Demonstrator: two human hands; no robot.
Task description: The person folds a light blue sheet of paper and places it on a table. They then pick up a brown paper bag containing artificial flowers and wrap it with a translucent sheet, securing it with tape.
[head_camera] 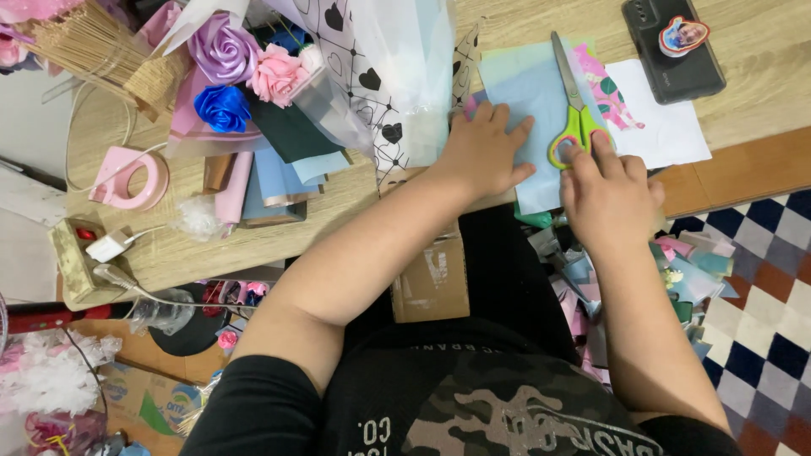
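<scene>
My left hand [483,150] lies flat on a pale blue sheet of paper [532,93] at the edge of a wooden table [279,219], fingers spread, pressing it down. My right hand [606,196] rests beside it on the sheet's right edge, fingertips touching the green-yellow handles of a pair of scissors [572,97]. The scissors lie on the paper with their blades pointing away from me. Neither hand grips anything.
A flower bouquet [253,67] with purple, pink and blue roses in clear heart-print wrap lies at the left. Nearby are a pink tape dispenser [128,177], a phone [672,46], a white sheet [667,127], paper scraps [684,279] on a checkered floor, and a cardboard box [432,283].
</scene>
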